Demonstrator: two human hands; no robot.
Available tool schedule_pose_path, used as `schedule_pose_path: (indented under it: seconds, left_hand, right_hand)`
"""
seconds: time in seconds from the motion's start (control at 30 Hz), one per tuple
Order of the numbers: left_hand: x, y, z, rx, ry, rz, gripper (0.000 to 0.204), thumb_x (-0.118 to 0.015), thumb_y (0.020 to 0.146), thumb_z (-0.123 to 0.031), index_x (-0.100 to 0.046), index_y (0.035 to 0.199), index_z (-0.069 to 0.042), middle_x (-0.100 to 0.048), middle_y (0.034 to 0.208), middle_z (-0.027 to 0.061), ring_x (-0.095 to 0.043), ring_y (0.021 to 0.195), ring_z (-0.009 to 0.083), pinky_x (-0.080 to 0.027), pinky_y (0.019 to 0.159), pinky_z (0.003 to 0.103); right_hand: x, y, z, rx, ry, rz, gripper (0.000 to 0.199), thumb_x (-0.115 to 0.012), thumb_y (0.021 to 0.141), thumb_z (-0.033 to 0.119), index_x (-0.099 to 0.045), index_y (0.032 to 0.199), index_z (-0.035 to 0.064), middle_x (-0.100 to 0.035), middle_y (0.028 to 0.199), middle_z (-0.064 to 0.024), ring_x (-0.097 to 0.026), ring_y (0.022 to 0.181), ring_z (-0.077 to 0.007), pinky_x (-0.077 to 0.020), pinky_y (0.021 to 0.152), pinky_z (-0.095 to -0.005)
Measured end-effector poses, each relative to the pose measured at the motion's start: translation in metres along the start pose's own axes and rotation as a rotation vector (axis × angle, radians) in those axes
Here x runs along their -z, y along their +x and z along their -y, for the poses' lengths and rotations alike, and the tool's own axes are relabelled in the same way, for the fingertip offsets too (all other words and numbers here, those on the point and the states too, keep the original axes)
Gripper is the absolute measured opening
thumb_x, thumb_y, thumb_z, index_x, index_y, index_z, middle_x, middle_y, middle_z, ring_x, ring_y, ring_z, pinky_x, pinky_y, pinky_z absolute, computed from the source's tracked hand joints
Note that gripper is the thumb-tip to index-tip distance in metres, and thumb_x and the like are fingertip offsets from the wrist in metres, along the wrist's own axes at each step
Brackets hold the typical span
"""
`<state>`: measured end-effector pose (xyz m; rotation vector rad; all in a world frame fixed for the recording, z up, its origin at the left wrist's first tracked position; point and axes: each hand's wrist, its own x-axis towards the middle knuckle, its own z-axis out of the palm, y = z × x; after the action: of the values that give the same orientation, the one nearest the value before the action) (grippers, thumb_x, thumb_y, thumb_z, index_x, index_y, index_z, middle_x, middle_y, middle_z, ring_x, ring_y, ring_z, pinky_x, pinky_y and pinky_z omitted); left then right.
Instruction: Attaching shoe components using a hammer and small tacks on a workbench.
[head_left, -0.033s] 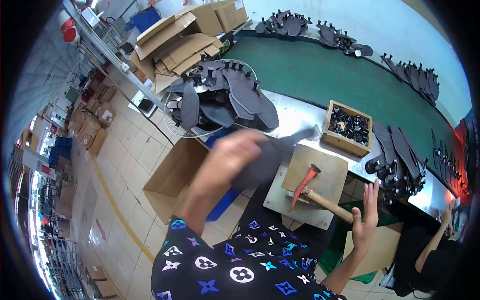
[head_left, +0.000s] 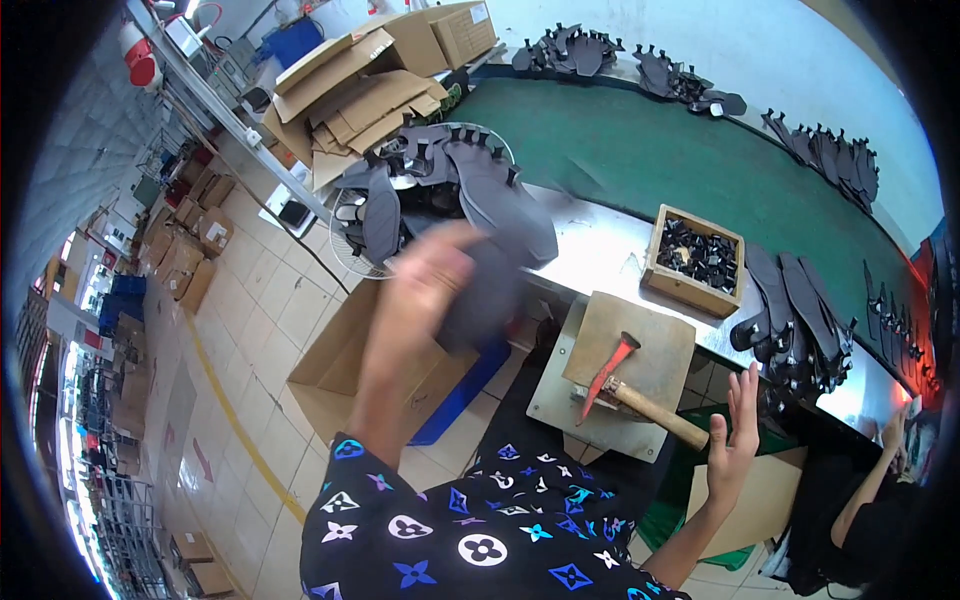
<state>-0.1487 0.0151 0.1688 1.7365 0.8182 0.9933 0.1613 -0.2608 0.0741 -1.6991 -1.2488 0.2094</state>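
My left hand (head_left: 425,280), blurred by motion, grips a dark grey flip-flop sole (head_left: 487,300) in front of a round white wire basket (head_left: 342,246). Grey soles (head_left: 490,205) with black strap pieces fill that basket. My right hand (head_left: 735,452) is raised with fingers stretched and holds nothing. Close to it lies a hammer (head_left: 655,412) with a red head and wooden handle, across a brown pad (head_left: 660,325) on a metal plate (head_left: 548,390). Beyond the pad stands a wooden box (head_left: 688,288) of small black parts.
More soles (head_left: 800,310) lie right of the wooden box. A green belt (head_left: 640,150) runs behind, with soles along its far side. An open carton (head_left: 335,370) and a blue bin (head_left: 455,410) stand lower left. Another person's arm (head_left: 868,490) shows at right.
My left hand has moved left and slightly up with the sole, toward the basket. My right hand and the hammer look nearly still.
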Motion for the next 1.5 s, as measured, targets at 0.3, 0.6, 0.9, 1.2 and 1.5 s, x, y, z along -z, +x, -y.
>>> schedule_pose_path:
  seconds: [0.3, 0.6, 0.9, 1.2, 1.5]
  left_hand:
    - [0.274, 0.077, 0.181, -0.038, -0.083, -0.998, 0.041, -0.058, 0.098, -0.012, -0.054, 0.135, 0.006, -0.064, 0.124, 0.0121, -0.063, 0.103, 0.0184, -0.050, 0.092, 0.031]
    - [0.379, 0.088, 0.253, 0.507, 0.427, -0.513, 0.064, -0.072, 0.084, -0.048, -0.064, 0.128, -0.004, -0.068, 0.125, 0.0135, -0.062, 0.115, 0.0221, -0.044, 0.080, 0.039]
    - [0.232, 0.091, 0.205, -0.071, 1.075, -0.748, 0.057, -0.062, 0.096, -0.038, -0.054, 0.130, 0.007, -0.054, 0.135, 0.0266, -0.051, 0.125, 0.0411, -0.043, 0.102, 0.046]
    - [-0.022, 0.022, -0.048, -0.824, 0.812, -0.259, 0.087, -0.081, 0.079, -0.024, -0.035, 0.150, -0.004, -0.035, 0.154, 0.0183, -0.027, 0.146, 0.0389, -0.019, 0.120, 0.050]
    - [0.017, -0.007, -0.013, -0.489, 0.967, -0.249, 0.065, -0.068, 0.084, -0.022, -0.045, 0.145, -0.012, -0.063, 0.112, 0.0114, -0.061, 0.110, 0.0307, -0.045, 0.094, 0.042]
  right_hand:
    - [0.010, -0.057, -0.050, -0.395, 0.241, -0.289, 0.047, -0.052, 0.104, 0.019, -0.045, 0.148, 0.0033, -0.061, 0.135, -0.0134, -0.064, 0.106, -0.0178, -0.0478, 0.091, -0.0286]
    - [0.021, -0.025, -0.071, -0.394, 0.105, -0.385, 0.033, -0.060, 0.099, 0.016, -0.062, 0.127, -0.0013, -0.071, 0.093, -0.0130, -0.070, 0.086, -0.0171, -0.0532, 0.074, -0.0309]
    - [0.150, 0.105, -0.166, -0.269, -0.959, -0.704, 0.032, -0.072, 0.088, 0.018, -0.062, 0.113, -0.0003, -0.060, 0.116, -0.0173, -0.066, 0.094, -0.0391, -0.0546, 0.080, -0.0454]
    - [0.029, 0.150, 0.080, 0.565, -0.521, -0.441, 0.026, -0.075, 0.076, -0.002, -0.059, 0.097, 0.0026, -0.059, 0.103, -0.0128, -0.064, 0.083, -0.0344, -0.0530, 0.069, -0.0404]
    - [-0.042, 0.092, 0.109, 0.726, -0.141, 0.056, 0.050, -0.074, 0.077, -0.006, -0.065, 0.124, 0.0048, -0.054, 0.141, -0.0206, -0.067, 0.104, -0.0293, -0.0575, 0.083, -0.0360]
